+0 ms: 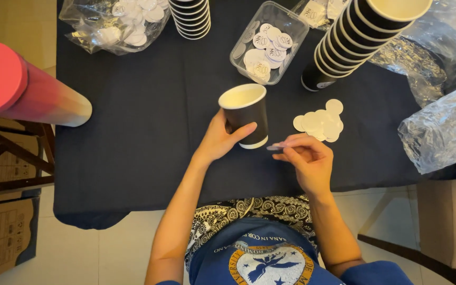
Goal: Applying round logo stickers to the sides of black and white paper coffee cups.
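My left hand (218,141) wraps the black paper cup (245,114), hiding its far side. My right hand (306,158) pinches a small, blurred sticker (275,148) just beside the cup's base, near the table's (133,132) front edge

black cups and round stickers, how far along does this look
Hard to call anything finished: no cup visibly wears a sticker. In hand: the left hand grips one black paper cup, tilted, while the right hand pinches a small round sticker beside its base. Left, by the look of it: a tall stack of cups, a second stack, loose white discs and a clear tub of printed stickers.
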